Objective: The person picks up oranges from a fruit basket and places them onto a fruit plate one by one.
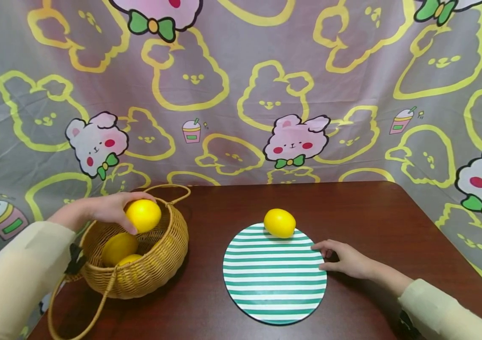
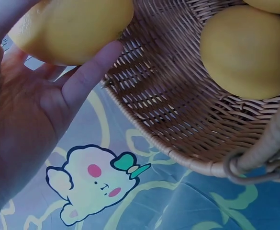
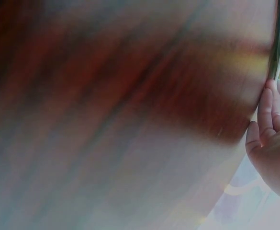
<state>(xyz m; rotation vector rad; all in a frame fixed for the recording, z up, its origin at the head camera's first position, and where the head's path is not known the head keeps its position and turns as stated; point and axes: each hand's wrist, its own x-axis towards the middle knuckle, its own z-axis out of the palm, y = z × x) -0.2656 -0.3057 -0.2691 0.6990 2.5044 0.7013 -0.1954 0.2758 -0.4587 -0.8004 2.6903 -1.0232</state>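
My left hand grips a yellow lemon at the mouth of a wicker basket. Thumb and fingers lie round the fruit, which the left wrist view cuts off at the top. Inside the basket are more lemons, one of them in plain sight. Another lemon lies at the far edge of a round green-and-white striped mat. At the mat's right rim is my right hand, its fingertips touching the edge and its fingers loosely bent.
The dark brown table carries both basket and mat. One basket handle hangs toward the near left edge, the other leans out at the back. Behind the table hangs a grey cloth with cartoon animals.
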